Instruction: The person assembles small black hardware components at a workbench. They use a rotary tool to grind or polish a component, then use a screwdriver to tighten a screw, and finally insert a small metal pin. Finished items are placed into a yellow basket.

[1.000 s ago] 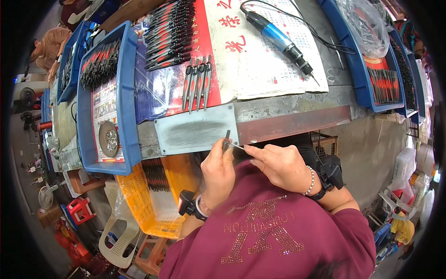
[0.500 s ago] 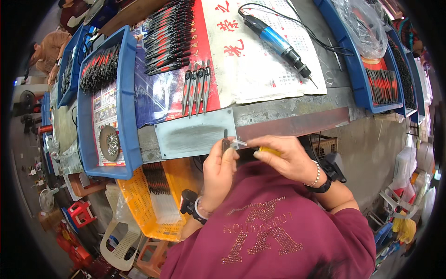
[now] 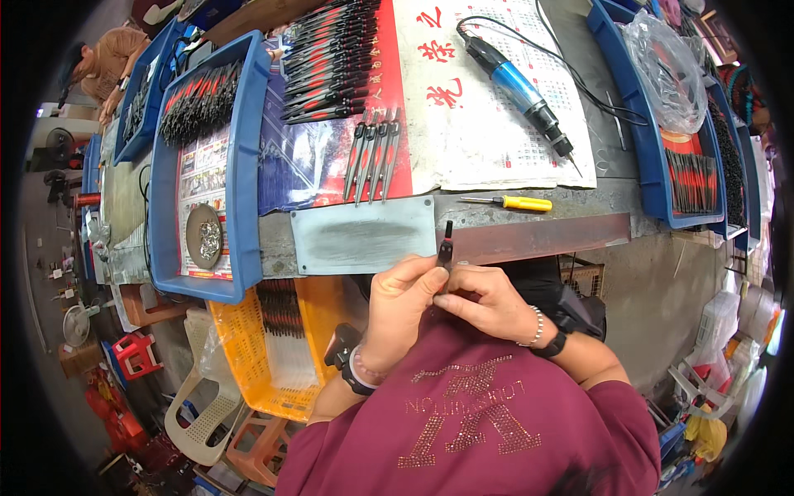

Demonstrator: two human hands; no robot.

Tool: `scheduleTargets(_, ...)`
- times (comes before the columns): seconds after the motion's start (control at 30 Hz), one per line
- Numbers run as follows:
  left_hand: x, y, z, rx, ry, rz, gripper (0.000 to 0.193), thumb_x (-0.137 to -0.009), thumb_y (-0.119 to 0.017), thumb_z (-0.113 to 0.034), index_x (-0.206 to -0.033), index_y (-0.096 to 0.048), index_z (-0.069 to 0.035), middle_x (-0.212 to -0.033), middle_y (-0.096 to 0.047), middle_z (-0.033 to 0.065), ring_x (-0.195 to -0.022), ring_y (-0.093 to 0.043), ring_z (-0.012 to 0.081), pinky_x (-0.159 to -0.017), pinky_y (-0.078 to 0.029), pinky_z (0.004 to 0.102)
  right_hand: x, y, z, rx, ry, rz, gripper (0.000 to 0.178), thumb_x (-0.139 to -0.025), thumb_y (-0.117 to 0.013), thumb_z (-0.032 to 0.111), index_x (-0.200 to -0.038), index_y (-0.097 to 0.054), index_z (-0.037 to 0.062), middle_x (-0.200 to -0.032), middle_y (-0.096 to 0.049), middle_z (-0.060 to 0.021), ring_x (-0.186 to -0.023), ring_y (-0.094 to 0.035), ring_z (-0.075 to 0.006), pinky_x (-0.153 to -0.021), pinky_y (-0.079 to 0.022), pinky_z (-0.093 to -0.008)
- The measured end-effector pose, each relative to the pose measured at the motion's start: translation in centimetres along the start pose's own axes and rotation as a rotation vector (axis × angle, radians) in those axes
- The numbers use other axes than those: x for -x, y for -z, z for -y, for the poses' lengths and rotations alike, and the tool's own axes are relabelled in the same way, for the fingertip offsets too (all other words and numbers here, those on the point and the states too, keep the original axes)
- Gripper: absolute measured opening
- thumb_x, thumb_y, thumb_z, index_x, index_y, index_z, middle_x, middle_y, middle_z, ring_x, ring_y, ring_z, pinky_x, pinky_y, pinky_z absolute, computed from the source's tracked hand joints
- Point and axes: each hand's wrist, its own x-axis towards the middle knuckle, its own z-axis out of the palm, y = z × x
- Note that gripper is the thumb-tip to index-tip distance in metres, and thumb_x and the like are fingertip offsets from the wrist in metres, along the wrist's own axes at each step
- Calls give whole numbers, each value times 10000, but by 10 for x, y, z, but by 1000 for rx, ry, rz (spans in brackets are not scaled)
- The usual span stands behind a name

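On my head-cam feed, L hand [image 3: 404, 289] pinches a slim blk-and-red piece [image 3: 446, 250] btwn thumb and forefinger, w/ no gap. Piece stands roughly upright, blk tip poking up above the fingertips; its lower part's hidden by the fingers. R hand [image 3: 488, 299] sits just beside, fingers curled in close to the lower end; I can't tell if they grip it too. Both are at the near edge of the bench [image 3: 587, 207], by a pale plate [image 3: 364, 236]. Beyond, apart from the hands, lie a yellow-handled screwdriver [image 3: 527, 203] and, farther back, a blue-and-blk power driver [image 3: 514, 87].
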Motion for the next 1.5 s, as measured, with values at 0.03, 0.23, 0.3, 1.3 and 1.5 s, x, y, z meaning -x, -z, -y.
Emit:
scheduleTargets(0.03,-1,0,2,-10,-15,7,112,-887,-651,1,-987,-690,32,-804,-586,-5,-707,-495,69,-644,-418,211,0,-5,-4,-57,-35,-59,101,-849,-676,104,-866,-669,5,-757,-640,-99,-676,-602,-181,-617,-472,-300)
scheduleTargets(0.23,2,3,13,-388,-295,57,179,-886,-634,12,-1053,-666,66,-798,-552,26,-709,-502,91,-632,-413,222,9,-14,-4,-329,-334,-1,217,-845,-697,136,-724,-619,-26,-604,-588,-12,-598,-489,-24,-516,-413,-248)
scheduleTargets(0.3,7,4,12,-484,-308,92,190,-878,-638,10,-1057,-665,64,-794,-554,49,-700,-513,110,-631,-419,235,13,-14,-2,-273,-356,41,231,-841,-695,134,-700,-608,-27,-591,-547,8,-613,-459,-12,-510,-390,-238)
scheduleTargets(1.3,-1,11,-10,-620,-299,243,155,-893,-619,5,-1026,-665,68,-741,-527,42,-672,-476,109,-597,-398,236,6,-11,13,-407,-512,88,228,-875,-684,149,-734,-661,-28,-653,-653,-56,-562,-611,-80,-509,-477,-223)
scheduleTargets(1.5,1,12,-11,-605,-249,241,156,-896,-620,3,-1032,-667,62,-738,-524,37,-671,-473,105,-595,-396,237,6,-9,11,-412,-512,129,171,-895,-681,104,-778,-674,-20,-696,-664,-51,-563,-615,-66,-504,-478,-194)
